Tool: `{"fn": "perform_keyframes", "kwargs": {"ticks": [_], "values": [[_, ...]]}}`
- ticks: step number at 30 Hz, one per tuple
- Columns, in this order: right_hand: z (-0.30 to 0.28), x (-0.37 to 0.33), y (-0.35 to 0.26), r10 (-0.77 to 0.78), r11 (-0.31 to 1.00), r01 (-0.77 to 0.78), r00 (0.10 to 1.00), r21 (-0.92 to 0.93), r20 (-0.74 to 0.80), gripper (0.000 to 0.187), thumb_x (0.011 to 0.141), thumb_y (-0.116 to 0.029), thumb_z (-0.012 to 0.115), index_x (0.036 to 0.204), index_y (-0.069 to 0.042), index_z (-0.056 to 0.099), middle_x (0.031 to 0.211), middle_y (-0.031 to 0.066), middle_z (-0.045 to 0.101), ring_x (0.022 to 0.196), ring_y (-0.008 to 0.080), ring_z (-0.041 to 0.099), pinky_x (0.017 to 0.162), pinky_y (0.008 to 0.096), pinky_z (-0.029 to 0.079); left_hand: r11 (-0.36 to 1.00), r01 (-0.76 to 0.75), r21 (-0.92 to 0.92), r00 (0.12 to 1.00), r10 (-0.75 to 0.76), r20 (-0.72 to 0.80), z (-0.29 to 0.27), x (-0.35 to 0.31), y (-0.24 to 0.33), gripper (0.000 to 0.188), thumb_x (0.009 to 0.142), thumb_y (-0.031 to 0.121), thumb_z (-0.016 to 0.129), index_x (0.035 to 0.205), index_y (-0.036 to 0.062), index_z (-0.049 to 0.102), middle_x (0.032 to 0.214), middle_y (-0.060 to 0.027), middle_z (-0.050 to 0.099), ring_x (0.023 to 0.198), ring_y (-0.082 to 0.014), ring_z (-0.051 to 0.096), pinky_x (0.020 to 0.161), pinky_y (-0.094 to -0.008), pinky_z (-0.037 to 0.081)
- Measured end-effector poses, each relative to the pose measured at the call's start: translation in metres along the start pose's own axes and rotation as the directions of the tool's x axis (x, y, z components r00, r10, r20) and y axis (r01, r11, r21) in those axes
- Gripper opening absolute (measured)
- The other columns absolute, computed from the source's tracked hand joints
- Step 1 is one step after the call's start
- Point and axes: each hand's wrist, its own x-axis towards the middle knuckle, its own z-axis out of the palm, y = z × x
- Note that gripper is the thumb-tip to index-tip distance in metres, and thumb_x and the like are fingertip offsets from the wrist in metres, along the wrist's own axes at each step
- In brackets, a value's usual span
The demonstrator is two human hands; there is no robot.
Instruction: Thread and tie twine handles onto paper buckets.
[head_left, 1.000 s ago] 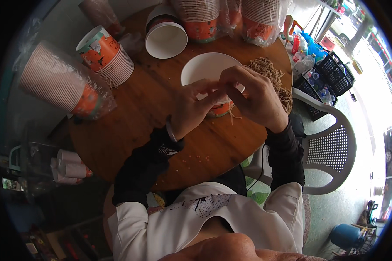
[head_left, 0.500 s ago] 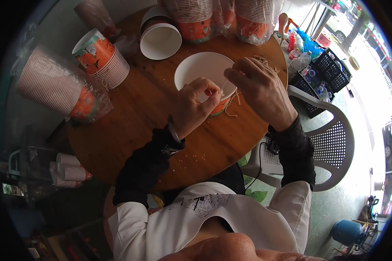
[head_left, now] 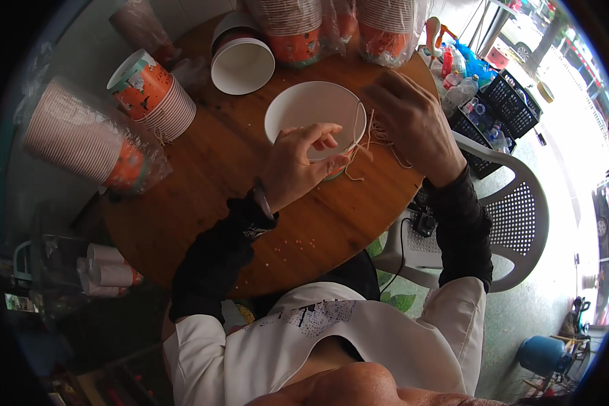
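Observation:
A wide paper bucket (head_left: 294, 101), white inside with an orange printed outside, stands mouth up on the round wooden table. Beside its near rim is my left hand (head_left: 304, 159), fingers and thumb apart. Thin pale string (head_left: 357, 122) hangs across the bucket's right rim, with loose ends by my left thumb. My right hand (head_left: 413, 122) hovers to the right of the bucket, its fingertips smeared by motion, so I cannot make out whether they hold any string. Under and beside it, more loose strings (head_left: 384, 134) lie on the table.
Stacks of orange paper buckets (head_left: 159, 101) stand at the left, some in clear plastic bags (head_left: 379, 34) at the back. Another white-lined bucket (head_left: 243, 65) lies tipped behind mine. A grey plastic chair (head_left: 511, 216) and black crates (head_left: 511, 105) flank the table's right side.
My hands have moved apart. The left hand's pinch near the rim has opened, and my right hand has lifted away from the string, which now hangs loose over the rim.

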Motion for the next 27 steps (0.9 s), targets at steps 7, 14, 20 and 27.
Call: {"fn": "perform_keyframes", "kwargs": {"ticks": [7, 14, 20, 27], "values": [[-0.005, 0.003, -0.007, -0.017, 1.0, 0.017, 1.0, -0.009, 0.006, 0.024, 0.076, -0.009, 0.062, 0.1, -0.006, 0.061, 0.089, 0.0066, 0.052, 0.087, 0.0249, 0.059, 0.069, 0.0383, 0.05, 0.987, -0.022, 0.158, 0.999, 0.027, -0.028, 0.016, 0.007, 0.007, 0.034, 0.081, 0.029, 0.077, 0.107, 0.009, 0.065, 0.082, -0.0004, 0.066, 0.076, -0.0182, 0.062, 0.081, -0.0341, 0.044], [-0.01, 0.004, -0.013, -0.032, 0.999, 0.032, 0.999, -0.009, -0.011, 0.023, 0.076, -0.009, 0.063, 0.098, -0.006, 0.06, 0.09, 0.0058, 0.053, 0.087, 0.0243, 0.06, 0.07, 0.0378, 0.05, 0.995, -0.02, 0.096, 0.993, 0.03, -0.11, 0.024, 0.013, 0.007, 0.014, 0.085, 0.019, 0.073, 0.092, 0.0075, 0.069, 0.082, -0.0041, 0.068, 0.074, -0.0197, 0.062, 0.078, -0.0331, 0.045], [-0.015, 0.006, -0.005, -0.081, 0.994, 0.081, 0.997, -0.068, 0.0, 0.024, 0.075, -0.009, 0.063, 0.098, -0.006, 0.062, 0.092, 0.0066, 0.054, 0.088, 0.0245, 0.06, 0.072, 0.0369, 0.051, 0.978, -0.053, 0.203, 0.989, 0.079, -0.122, 0.024, 0.011, -0.001, 0.008, 0.083, 0.017, 0.073, 0.082, 0.0114, 0.067, 0.08, -0.0018, 0.065, 0.077, -0.024, 0.062, 0.078, -0.0383, 0.045], [-0.037, 0.018, 0.023, -0.111, 0.974, 0.097, 0.992, -0.206, -0.06, 0.028, 0.076, 0.005, 0.066, 0.102, -0.005, 0.067, 0.096, 0.0079, 0.063, 0.086, 0.0214, 0.065, 0.072, 0.0322, 0.057, 0.985, -0.05, 0.168, 0.993, 0.068, -0.099, 0.025, -0.005, 0.013, 0.011, 0.082, 0.009, 0.072, 0.079, 0.0069, 0.062, 0.076, -0.0034, 0.062, 0.074, -0.0236, 0.061, 0.072, -0.0358, 0.046]]}}
